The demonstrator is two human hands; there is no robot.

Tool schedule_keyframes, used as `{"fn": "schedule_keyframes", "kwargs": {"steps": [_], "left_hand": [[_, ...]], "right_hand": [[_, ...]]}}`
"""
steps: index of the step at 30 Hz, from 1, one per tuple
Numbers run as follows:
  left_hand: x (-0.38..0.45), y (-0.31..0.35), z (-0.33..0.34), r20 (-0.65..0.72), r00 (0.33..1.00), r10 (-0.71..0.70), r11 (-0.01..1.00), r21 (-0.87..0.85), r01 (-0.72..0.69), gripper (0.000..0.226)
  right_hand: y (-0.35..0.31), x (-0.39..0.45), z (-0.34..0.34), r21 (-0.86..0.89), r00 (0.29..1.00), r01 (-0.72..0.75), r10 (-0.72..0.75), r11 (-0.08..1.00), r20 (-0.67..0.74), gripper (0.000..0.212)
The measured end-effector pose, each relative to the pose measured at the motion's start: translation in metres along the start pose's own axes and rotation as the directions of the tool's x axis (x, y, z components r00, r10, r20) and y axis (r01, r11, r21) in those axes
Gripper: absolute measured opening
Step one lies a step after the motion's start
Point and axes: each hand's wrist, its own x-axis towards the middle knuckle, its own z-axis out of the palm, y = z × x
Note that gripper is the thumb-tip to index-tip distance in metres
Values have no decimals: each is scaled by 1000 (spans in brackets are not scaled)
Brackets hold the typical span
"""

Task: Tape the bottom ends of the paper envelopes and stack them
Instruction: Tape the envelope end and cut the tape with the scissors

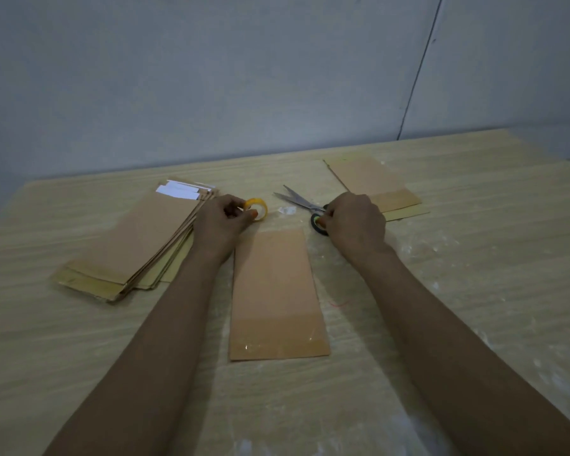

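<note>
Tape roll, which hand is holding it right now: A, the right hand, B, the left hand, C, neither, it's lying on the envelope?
B: the left hand grips the yellow tape roll, while the right hand is at the scissors handles.

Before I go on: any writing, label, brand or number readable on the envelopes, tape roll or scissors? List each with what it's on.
None can be read.
Envelope in the middle: plain brown, shiny tape near its bottom end, no print.
Left pile of envelopes: white strips at the far end look blank.
Right stack: plain.
Tape roll in the left hand: yellow, no legible label.
Scissors under the right hand: no marking visible.
</note>
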Motion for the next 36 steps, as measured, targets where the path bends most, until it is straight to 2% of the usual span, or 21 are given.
{"fn": "schedule_keyframes", "kwargs": {"steps": [4,8,11,13,21,36], "left_hand": [[-4,3,-5,16,1000,4,1000,-15,-4,15],[-5,4,-10,9,1000,-5,1000,-12,5,13],[-6,5,-11,1,1000,-12,1000,-8,12,15],[-7,7,-12,-1,1000,-7,1000,4,7,16],[-9,9,-13,-12,1000,-2,1000,6,2,20],[-11,9,-13,-5,1000,-16,1000,4,16,21]], "right_hand": [[-2,-5,0,-14,999,26,-27,1000,-38,24],[-19,-27,-1,125,960,217,-189,968,-205,23],[-40,-50,8,191,908,420,-408,888,-100,29],[-47,-55,19,197,868,495,-491,846,-71,34],[-44,-47,26,160,895,440,-446,884,1,43],[-43,-50,25,230,901,423,-434,877,-2,35]]}}
